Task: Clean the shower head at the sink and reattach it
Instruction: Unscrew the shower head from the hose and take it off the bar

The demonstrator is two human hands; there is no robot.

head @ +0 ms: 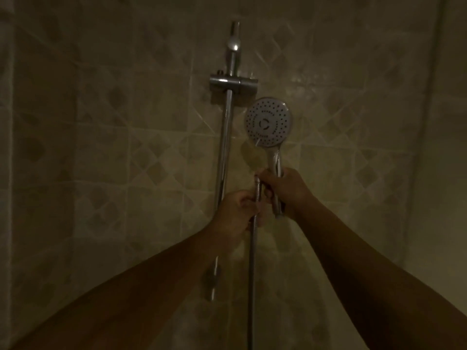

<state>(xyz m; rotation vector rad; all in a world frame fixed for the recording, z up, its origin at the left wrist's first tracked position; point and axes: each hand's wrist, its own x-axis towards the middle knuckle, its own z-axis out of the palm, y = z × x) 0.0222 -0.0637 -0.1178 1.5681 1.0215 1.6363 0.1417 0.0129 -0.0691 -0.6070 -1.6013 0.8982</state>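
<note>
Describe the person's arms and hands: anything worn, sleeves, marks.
The left hand and right hand are bare: no gloves, rings or watch show. The left forearm and right forearm are bare as well, with no sleeve reaching into view. The dim light may hide small marks.

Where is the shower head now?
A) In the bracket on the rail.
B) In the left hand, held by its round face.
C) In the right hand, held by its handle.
C: the right hand grips the shower head by its handle, clear of the bracket, while the left hand holds the hose.
</note>
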